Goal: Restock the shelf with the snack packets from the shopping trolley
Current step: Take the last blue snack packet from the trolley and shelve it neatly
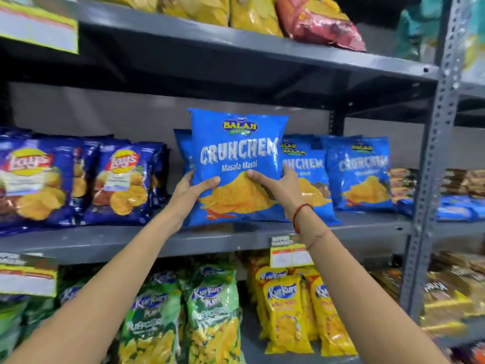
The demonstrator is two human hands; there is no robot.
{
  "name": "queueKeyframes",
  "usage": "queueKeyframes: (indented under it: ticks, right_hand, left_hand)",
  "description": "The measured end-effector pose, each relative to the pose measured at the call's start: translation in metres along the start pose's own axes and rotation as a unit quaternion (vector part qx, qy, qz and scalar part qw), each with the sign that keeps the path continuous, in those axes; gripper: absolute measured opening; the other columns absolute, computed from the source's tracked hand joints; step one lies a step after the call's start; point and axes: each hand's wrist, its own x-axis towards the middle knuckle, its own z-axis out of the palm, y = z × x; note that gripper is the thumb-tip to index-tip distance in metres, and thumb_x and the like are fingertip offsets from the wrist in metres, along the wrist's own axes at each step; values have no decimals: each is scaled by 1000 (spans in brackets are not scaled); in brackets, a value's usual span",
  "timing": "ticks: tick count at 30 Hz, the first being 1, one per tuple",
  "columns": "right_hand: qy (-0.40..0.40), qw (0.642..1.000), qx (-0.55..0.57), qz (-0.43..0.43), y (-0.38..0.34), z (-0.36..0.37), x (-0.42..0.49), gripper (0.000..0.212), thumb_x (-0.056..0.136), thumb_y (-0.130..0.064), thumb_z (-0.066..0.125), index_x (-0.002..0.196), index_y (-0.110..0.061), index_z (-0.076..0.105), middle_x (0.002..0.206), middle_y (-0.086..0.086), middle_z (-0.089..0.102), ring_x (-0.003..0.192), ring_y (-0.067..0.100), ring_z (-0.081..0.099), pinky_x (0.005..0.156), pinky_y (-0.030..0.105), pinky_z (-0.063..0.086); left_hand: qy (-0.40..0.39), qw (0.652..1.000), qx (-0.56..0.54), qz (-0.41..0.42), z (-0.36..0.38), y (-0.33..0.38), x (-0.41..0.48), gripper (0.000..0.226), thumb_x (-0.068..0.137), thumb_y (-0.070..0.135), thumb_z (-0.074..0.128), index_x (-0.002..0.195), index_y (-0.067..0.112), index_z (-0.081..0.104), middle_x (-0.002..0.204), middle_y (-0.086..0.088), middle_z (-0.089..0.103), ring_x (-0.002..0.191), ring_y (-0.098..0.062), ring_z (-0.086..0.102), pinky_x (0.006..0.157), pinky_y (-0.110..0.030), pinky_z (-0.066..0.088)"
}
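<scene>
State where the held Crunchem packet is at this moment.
Centre of the head view: the Crunchem packet is upright on the middle shelf, held by both hands, Lay's packets on its left.

Behind the held Crunchem packet another blue packet shows only a sliver. The far-right brown packets are too blurred to read, and the left price label is smeared blank and cut by the edge

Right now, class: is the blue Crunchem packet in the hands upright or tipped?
Upright. The Crunchem packet faces front, its lettering reads level, the left hand and right hand grip its sides.
</scene>
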Motion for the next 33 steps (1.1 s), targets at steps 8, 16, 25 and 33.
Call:
queueKeyframes:
  ticks: [8,16,25,33]
  right_hand:
    - [-47,999,7,23,30,40,24,44,68,-27,80,106,-19,58,104,0,66,98,19,63,74,23,52]
    - [-39,995,-14,87,60,49,40,109,42,-71,76,130,-15,46,134,2,57,120,24,55,103,44,45]
    - [-78,987,78,120,47,43,59,71,84,-39,62,140,-11,29,130,3,46,103,16,44,86,31,35]
    - [-50,991,99,76,56,51,89,61,70,-21,79,123,-7,50,119,10,65,90,18,67,69,19,57]
  left_hand:
    - [51,996,51,-54,-31,-15,16,23,79,21,68,97,25,54,104,-6,67,86,-22,67,80,-39,54]
    - [47,985,80,-145,-49,-28,35,117,34,61,83,134,17,39,122,-8,63,103,-28,64,95,-46,49]
    - [51,989,37,-134,-40,-18,58,77,58,51,75,123,17,55,107,-8,71,87,-24,70,64,-31,54]
    - [94,994,-2,-50,-37,-23,68,52,75,26,72,122,14,52,98,-4,70,74,-16,70,54,-26,55]
